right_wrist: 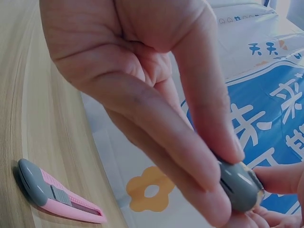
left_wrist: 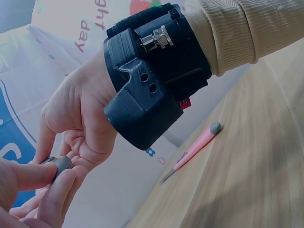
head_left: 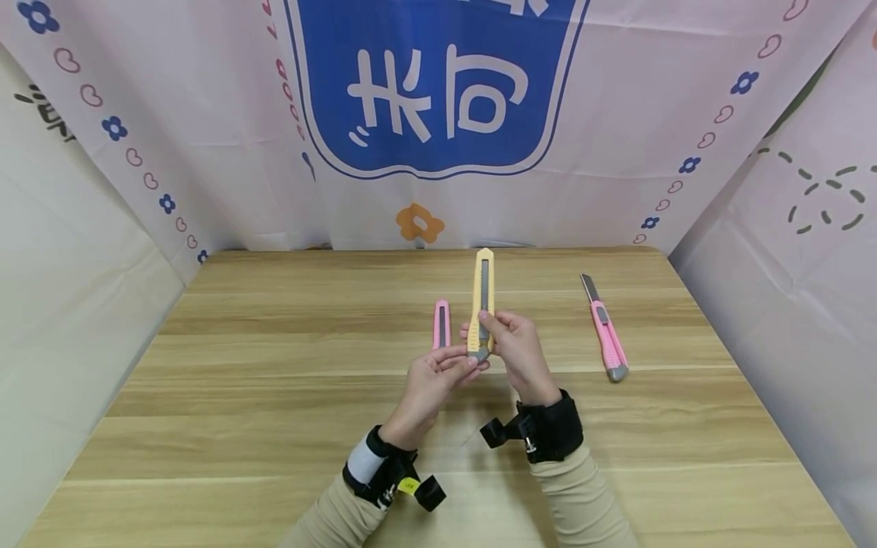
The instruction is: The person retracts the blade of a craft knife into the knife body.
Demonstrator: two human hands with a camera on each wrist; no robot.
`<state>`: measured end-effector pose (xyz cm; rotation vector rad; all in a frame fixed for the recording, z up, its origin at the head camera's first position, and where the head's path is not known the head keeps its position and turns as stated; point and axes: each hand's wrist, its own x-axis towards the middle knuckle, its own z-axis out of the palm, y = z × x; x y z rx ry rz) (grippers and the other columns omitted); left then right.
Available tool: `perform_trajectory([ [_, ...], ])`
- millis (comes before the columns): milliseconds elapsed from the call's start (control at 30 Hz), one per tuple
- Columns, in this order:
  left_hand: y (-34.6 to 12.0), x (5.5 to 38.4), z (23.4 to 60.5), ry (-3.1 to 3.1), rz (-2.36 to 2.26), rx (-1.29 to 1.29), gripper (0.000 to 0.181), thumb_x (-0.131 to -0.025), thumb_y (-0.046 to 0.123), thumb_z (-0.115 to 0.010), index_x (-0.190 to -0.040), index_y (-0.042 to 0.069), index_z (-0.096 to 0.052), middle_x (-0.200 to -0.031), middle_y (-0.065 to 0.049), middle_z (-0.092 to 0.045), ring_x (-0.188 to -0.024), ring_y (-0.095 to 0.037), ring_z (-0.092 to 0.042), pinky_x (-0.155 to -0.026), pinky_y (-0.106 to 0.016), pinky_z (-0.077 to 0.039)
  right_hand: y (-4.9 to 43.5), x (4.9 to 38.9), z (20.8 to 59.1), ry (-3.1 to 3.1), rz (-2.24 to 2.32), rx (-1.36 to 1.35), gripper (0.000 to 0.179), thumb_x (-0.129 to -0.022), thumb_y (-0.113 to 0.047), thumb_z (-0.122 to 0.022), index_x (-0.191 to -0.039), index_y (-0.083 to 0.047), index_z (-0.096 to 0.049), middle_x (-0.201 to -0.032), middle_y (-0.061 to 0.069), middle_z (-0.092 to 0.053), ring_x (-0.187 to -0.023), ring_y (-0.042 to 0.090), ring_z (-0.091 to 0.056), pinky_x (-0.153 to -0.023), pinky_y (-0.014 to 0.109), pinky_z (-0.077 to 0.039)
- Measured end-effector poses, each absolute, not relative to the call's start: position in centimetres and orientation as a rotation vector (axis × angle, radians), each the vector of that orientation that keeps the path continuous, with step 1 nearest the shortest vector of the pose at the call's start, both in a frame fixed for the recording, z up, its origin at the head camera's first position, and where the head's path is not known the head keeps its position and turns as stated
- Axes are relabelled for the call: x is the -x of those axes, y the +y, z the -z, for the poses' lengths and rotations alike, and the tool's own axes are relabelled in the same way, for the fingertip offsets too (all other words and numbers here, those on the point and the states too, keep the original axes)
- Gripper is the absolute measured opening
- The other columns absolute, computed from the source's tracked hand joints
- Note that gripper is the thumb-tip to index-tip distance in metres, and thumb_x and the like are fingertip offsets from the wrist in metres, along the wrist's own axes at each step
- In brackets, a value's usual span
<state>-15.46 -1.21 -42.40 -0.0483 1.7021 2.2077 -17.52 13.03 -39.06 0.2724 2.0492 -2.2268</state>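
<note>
A yellow utility knife [head_left: 483,293] stands upright above the wooden table [head_left: 274,396], blade retracted. My right hand [head_left: 490,326] grips its lower body between thumb and fingers. My left hand [head_left: 471,365] pinches the grey end cap [head_left: 478,354] at the knife's bottom. The left wrist view shows that cap [left_wrist: 61,164] between my left fingertips, with the right hand [left_wrist: 80,118] just above. In the right wrist view, right thumb and forefinger close on the cap [right_wrist: 240,184].
A closed pink utility knife [head_left: 441,323] lies just left of the yellow one, also seen low in the right wrist view [right_wrist: 57,194]. A second pink knife [head_left: 606,335] with its blade out lies to the right [left_wrist: 194,148]. Printed cloth walls surround the table.
</note>
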Motion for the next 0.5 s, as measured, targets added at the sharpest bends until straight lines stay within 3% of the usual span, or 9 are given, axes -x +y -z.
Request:
perform_trajectory([
  [100,-1.22,15.42,42.33,1.697,-2.208,0.050,0.030,-0.091,-0.001,-0.061,-0.120,-0.006,-0.059,-0.107,-0.019,-0.073,-0.086,-0.011,-0.074,-0.089,-0.027,-0.060,13.04,17.47,39.08,2.043,2.259,-0.268,0.034,-0.099,-0.016,-0.053,-0.124,0.007,-0.057,-0.086,-0.001,-0.078,-0.099,0.022,-0.073,-0.082,0.021,-0.061],
  [300,-1.19,15.33,42.21,1.694,-2.204,0.037,0.030,-0.090,0.000,-0.062,-0.120,-0.006,-0.059,-0.108,-0.020,-0.073,-0.087,-0.011,-0.074,-0.094,-0.034,-0.058,13.05,17.39,39.08,2.042,2.304,-0.255,0.031,-0.098,-0.014,-0.055,-0.120,0.007,-0.060,-0.100,0.017,-0.076,-0.086,0.012,-0.075,-0.078,0.020,-0.062],
  [500,-1.17,15.26,42.08,1.681,-2.213,0.025,0.030,-0.090,-0.002,-0.061,-0.120,-0.007,-0.059,-0.107,-0.020,-0.073,-0.085,-0.010,-0.074,-0.098,-0.039,-0.056,13.07,17.36,39.15,2.030,2.317,-0.235,0.032,-0.098,-0.013,-0.055,-0.120,0.009,-0.059,-0.090,0.008,-0.078,-0.083,0.012,-0.075,-0.074,0.020,-0.062],
])
